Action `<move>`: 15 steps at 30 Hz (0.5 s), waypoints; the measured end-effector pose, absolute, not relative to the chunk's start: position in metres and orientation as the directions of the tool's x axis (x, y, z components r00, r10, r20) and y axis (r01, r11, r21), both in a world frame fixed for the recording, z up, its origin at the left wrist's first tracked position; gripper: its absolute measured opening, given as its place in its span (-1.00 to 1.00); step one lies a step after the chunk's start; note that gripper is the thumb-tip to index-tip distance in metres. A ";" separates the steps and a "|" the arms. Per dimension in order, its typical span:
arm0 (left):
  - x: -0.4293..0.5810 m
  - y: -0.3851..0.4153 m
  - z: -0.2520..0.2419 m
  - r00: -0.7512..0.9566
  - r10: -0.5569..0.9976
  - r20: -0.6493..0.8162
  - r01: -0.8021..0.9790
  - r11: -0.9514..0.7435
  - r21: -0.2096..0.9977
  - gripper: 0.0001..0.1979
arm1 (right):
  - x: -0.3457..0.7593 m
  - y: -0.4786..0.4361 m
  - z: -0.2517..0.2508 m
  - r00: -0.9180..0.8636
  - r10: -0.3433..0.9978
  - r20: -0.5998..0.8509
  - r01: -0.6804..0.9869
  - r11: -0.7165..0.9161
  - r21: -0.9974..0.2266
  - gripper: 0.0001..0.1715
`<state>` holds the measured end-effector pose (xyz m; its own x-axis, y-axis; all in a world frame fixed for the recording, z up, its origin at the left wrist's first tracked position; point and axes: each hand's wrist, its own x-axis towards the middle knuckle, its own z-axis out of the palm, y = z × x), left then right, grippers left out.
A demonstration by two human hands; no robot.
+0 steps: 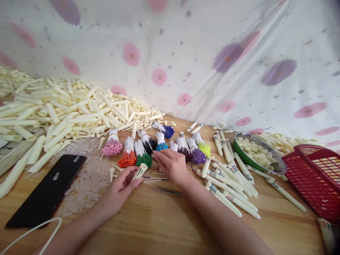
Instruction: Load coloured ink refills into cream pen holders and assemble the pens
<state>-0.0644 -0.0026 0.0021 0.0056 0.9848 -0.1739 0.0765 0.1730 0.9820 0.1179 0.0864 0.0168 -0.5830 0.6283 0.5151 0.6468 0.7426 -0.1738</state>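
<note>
My left hand (pixel 120 186) grips a cream multicolour pen barrel part (pixel 139 171) with coloured sliders, its open end tilted up and away. My right hand (pixel 172 165) reaches across to the bundled pen refills, fingertips pinched beside the black bundle (pixel 149 142); what they hold, if anything, is hidden. Around them stand the orange bundle (pixel 127 156), green bundle (pixel 143 156), light blue bundle (pixel 161 141), pink bundle (pixel 112 144) and purple bundle (pixel 196 152). Between my hands lie a few loose refills (pixel 156 179) and thin tweezers (pixel 166 191).
Cream pen tubes (pixel 79 106) are heaped at the left, behind a black phone (pixel 46 191) and small clear pieces (pixel 82 177). At the right are pens (pixel 231 180), a green bowl (pixel 240 153) of cream parts and a red basket (pixel 305 180). Flowered sheeting (pixel 172 46) hangs behind.
</note>
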 end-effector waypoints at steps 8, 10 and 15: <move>-0.071 -0.008 0.002 -0.026 0.992 -0.120 0.110 0.123 0.986 -0.66 | 0.149 0.063 0.050 -0.154 0.842 0.518 0.402 0.532 -0.745 -0.84; -0.074 -0.009 0.001 -0.054 0.995 -0.078 0.165 0.086 0.983 -0.68 | 0.155 0.058 0.057 -0.132 0.877 0.461 0.358 0.476 -0.803 -0.83; -0.077 -0.011 0.003 -0.034 0.999 0.038 0.311 -0.026 0.950 -0.74 | 0.157 0.049 0.067 -0.219 0.837 0.502 0.408 0.546 -0.732 -0.84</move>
